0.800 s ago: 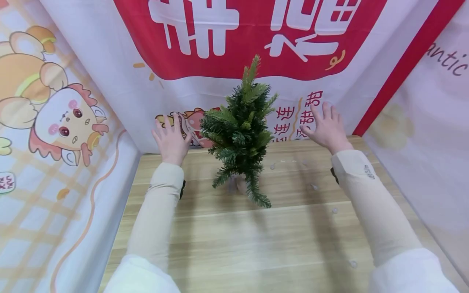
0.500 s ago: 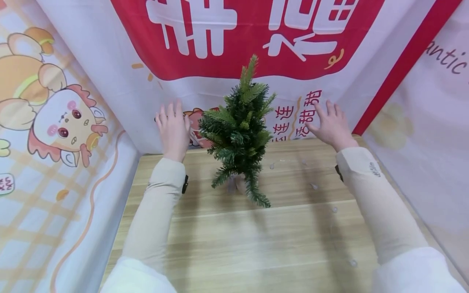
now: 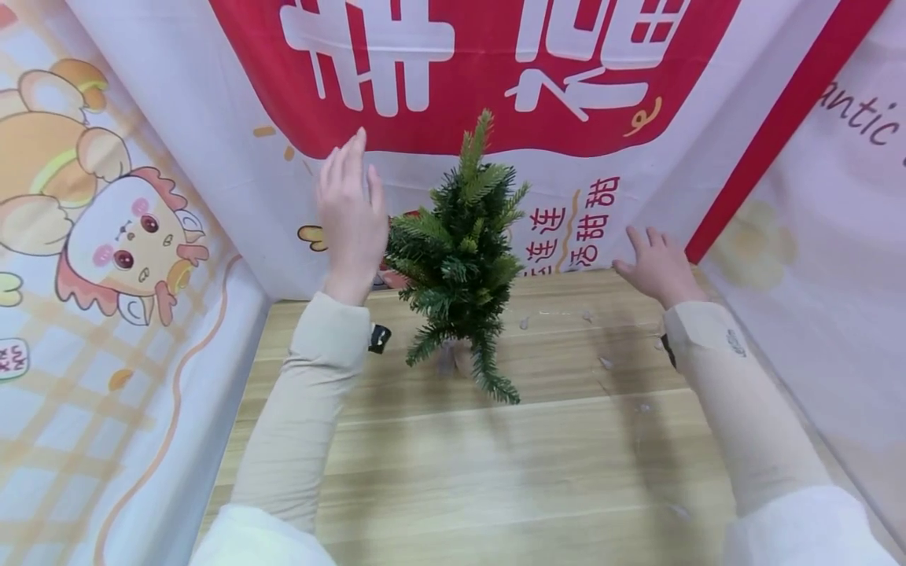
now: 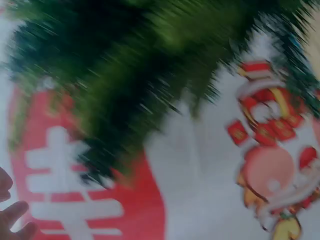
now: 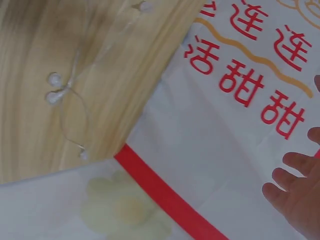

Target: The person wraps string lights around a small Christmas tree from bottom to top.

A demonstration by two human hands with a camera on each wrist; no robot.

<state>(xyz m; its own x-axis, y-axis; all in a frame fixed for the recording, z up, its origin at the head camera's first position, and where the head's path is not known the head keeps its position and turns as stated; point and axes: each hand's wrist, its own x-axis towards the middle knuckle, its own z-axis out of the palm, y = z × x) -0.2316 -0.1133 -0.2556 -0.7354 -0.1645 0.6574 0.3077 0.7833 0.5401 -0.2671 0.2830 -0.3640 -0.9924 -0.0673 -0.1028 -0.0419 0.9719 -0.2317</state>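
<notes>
A small artificial Christmas tree (image 3: 463,263) stands upright at the back middle of the table, its lower branches spreading over a base that is mostly hidden. Raised at its left side is my left hand (image 3: 350,216), fingers extended upward and holding nothing. Blurred branches (image 4: 150,65) fill the top of the left wrist view, and only a few fingertips (image 4: 15,220) show there. My right hand (image 3: 658,267), empty with fingers spread, is over the back right corner. A thin clear string with small round bulbs (image 5: 55,95) lies on the wood near it.
The wooden table (image 3: 453,472) is enclosed by printed cloth at the back (image 3: 418,177), left (image 3: 177,377) and right (image 3: 814,314). More small bulbs (image 3: 605,363) trail along the table's right half.
My left hand has risen and shifted right, closer beside the tree. My right hand has moved right and lower, toward the corner. The tree stands where it was.
</notes>
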